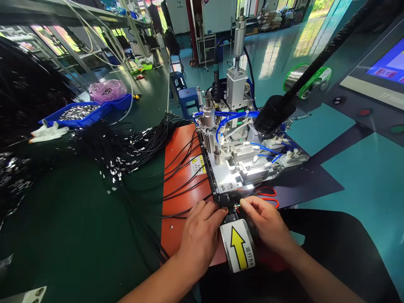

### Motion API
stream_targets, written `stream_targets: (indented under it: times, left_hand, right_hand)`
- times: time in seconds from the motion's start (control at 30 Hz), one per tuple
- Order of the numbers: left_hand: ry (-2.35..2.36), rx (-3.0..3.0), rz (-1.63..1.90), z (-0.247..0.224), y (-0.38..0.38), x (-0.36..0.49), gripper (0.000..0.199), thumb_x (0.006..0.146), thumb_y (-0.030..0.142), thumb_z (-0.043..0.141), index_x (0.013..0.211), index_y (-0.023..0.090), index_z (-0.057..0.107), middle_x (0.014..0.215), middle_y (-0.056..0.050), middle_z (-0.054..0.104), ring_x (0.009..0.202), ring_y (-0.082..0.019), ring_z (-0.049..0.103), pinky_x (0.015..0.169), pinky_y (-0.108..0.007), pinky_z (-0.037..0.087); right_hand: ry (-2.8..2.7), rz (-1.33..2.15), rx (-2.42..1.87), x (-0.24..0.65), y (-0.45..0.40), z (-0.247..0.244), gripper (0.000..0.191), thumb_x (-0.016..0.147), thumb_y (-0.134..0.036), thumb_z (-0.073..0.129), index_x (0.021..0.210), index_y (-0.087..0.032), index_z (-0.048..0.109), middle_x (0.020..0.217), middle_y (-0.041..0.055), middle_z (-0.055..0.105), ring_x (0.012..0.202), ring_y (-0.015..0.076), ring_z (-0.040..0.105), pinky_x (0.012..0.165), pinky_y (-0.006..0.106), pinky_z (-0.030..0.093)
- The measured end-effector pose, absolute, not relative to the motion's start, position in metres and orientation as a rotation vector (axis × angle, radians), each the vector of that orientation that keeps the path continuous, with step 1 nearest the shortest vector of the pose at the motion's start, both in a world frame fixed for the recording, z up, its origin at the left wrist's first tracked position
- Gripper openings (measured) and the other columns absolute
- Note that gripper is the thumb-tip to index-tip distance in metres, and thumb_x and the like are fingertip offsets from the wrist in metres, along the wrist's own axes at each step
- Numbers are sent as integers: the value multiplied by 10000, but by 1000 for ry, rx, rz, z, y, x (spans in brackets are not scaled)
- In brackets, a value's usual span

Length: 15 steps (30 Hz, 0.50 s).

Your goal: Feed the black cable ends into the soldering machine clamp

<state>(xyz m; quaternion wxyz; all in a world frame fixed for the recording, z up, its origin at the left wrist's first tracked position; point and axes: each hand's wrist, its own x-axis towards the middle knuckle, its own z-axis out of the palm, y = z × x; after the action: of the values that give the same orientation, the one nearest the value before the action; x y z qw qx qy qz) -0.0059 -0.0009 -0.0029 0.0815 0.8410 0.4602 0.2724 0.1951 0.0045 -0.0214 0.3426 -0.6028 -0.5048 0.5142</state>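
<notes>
Two grips (199,227) (267,219), thin wires (237,206), one machine (237,90)

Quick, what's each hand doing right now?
Left hand: fingers bent, pressing near the machine's front edge.
Right hand: thumb and finger pinched together at the small wire ends.

2 hands (202,225) (267,219), 1 spool (298,78), 1 yel. arrow (239,248).

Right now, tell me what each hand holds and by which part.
The right hand seems to pinch fine coloured wires near their ends, between thumb and forefinger. The left hand rests by the black track; any hold there cannot be told.
</notes>
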Motion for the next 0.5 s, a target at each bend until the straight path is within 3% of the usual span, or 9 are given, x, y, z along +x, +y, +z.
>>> stream_targets:
  times: [0.07,0.23,0.33,0.5]
  left_hand:
    - [1364,2506,827,-4,-1,-6,194,966,117,536,1069,184,686,877,-54,638,775,-206,500,680,-321,413]
    - [1348,2482,884,-4,-1,-7,197,979,124,515,1063,175,686,900,-60,651,784,-199,511,687,-314,433]
    - [1331,2467,886,-5,0,-7,196,980,124,516,1061,173,687,910,-62,654,794,-197,516,689,-306,443]
    - [1322,2454,898,-6,0,-6,195,976,116,521,1063,174,686,943,-62,661,808,-197,520,698,-309,450]
  right_hand:
    - [-1301,1428,-1552,199,1,-18,385,942,-521,526,803,-189,663,637,-7,555,597,153,497,541,261,389]
    - [-1189,1603,-1459,198,-1,-9,305,887,-459,635,813,-173,706,775,23,673,705,168,579,622,256,445]
    - [-1192,1569,-1526,196,0,-8,303,882,-444,632,776,-168,702,682,3,637,614,144,537,545,242,398]
    - [-1373,1358,-1634,194,-1,-5,293,894,-446,596,793,-188,693,685,2,637,629,160,550,570,262,410]
